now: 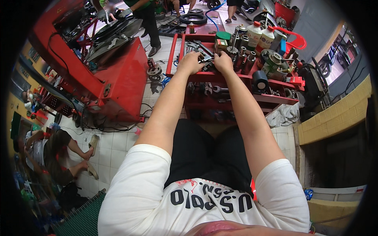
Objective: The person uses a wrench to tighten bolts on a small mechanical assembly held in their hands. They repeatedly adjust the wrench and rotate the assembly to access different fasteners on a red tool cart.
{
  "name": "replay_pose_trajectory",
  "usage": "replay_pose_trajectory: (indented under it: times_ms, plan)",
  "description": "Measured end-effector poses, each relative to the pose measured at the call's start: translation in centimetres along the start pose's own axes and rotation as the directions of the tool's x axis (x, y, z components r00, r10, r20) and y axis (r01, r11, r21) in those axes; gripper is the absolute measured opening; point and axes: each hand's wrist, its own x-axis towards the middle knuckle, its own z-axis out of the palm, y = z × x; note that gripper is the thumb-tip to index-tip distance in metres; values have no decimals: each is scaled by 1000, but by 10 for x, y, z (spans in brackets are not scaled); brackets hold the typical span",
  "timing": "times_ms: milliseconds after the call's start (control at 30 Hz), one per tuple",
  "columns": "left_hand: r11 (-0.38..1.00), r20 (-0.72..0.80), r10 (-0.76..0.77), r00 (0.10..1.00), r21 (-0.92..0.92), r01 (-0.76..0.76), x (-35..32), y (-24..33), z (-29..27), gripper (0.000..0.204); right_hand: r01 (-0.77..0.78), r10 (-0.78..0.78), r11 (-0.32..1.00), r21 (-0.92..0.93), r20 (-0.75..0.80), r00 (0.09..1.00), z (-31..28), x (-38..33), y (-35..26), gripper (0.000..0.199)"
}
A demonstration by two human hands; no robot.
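Both my arms reach forward over the top tray of a red tool cart (236, 77). My left hand (190, 63) is closed, its fingers curled at the tray's near side. Close to its right, my right hand (223, 62) is closed too, with thumb and fingers drawn together. A small silver metal part (206, 58) shows between the two sets of fingertips; which hand grips it is too small to tell. Loose metal tools lie in the tray around and beyond the hands. Right of my right hand stand several metal sockets (244, 41) and a green-lidded can (223, 36).
White bottles with red caps (254, 33) and an open tin can (272, 63) crowd the cart's right side. Wrenches (219, 89) lie on the shelf below. A red machine (118, 78) stands left, with a gloved person behind it. Another person sits at lower left.
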Motion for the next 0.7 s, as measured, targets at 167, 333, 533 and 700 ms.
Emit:
replay_pose_trajectory:
  times_ms: [167,333,533,700]
  plan:
    - [997,103,0,995,80,-8,2,10,0,61,-18,16,998,53,38,999,5,9,13,48]
    - [994,203,-49,978,102,29,13,1,2,68,58,-65,993,106,57,996,9,13,12,44]
    - [991,265,-81,961,128,48,13,6,2,62,56,-72,984,167,96,993,6,12,15,42]
    - [997,222,-75,972,4,76,13,-1,3,51,-130,21,885,446,242,970,-1,9,10,38]
